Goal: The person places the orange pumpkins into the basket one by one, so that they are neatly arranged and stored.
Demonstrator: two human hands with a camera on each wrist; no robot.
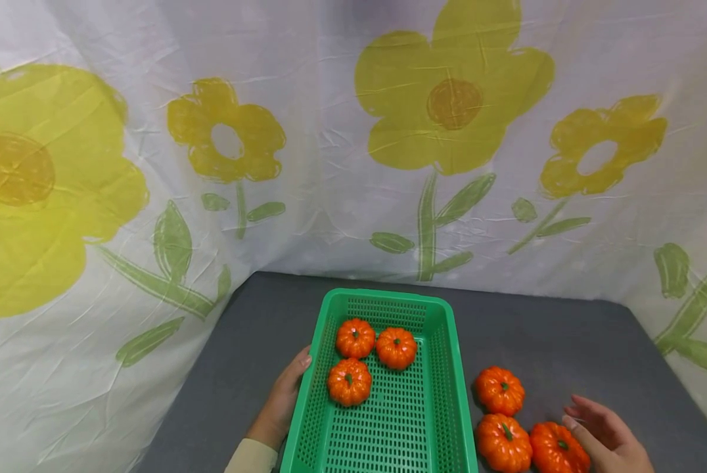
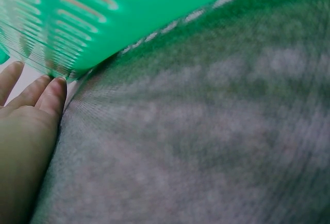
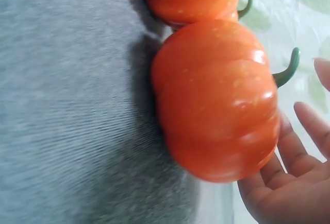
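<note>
A green plastic basket (image 1: pixel 383 433) holds three small orange pumpkins, among them one pumpkin (image 1: pixel 349 382) nearest me. My left hand (image 1: pixel 287 393) rests against the basket's left side, its fingers (image 2: pixel 50 96) fairly straight at the slotted wall in the left wrist view. To the right of the basket sit three more pumpkins: a far one (image 1: pixel 500 390), a near one (image 1: pixel 504 444) and a right one (image 1: pixel 558 449). Beside that right pumpkin is my right hand (image 1: pixel 610 439), fingers loosely spread and not closed round it. The right wrist view shows a pumpkin (image 3: pixel 216 100) close to the fingers.
A dark grey cloth-like surface (image 1: pixel 554 335) lies under everything. White curtains (image 1: pixel 324 164) printed with yellow flowers stand behind it and on both sides. The basket's raised rim (image 1: pixel 462 394) runs between the two groups of pumpkins.
</note>
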